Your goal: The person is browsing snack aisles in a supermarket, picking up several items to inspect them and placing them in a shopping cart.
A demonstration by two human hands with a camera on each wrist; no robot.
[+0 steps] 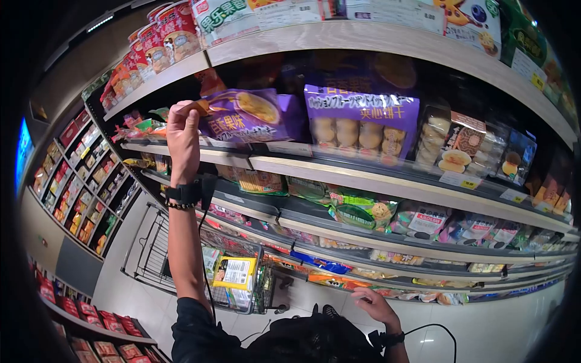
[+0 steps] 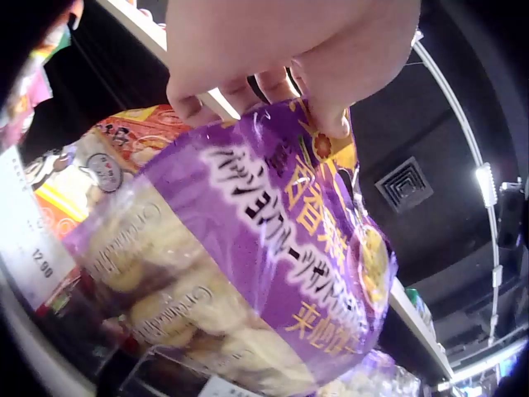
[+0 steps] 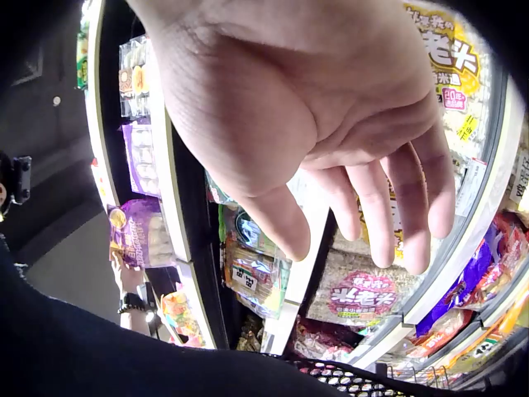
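Observation:
My left hand [image 1: 183,121] is raised to an upper shelf [image 1: 339,172] and pinches the top edge of a purple bag of sandwich biscuits [image 1: 242,115]. In the left wrist view the fingers [image 2: 248,87] grip the seam of that purple bag [image 2: 248,248], which shows round pale biscuits through a clear window. A second purple bag [image 1: 361,118] of the same kind stands on the shelf to its right. My right hand [image 1: 375,302] hangs low near my body, fingers relaxed and holding nothing; the right wrist view shows its open palm [image 3: 314,124].
A shopping cart [image 1: 200,266] with a yellow box [image 1: 235,272] stands below my left arm. Shelves of snack packets run along the right. Red canisters [image 1: 163,36] line the top shelf. Another shelf unit [image 1: 78,175] stands at the left across the aisle.

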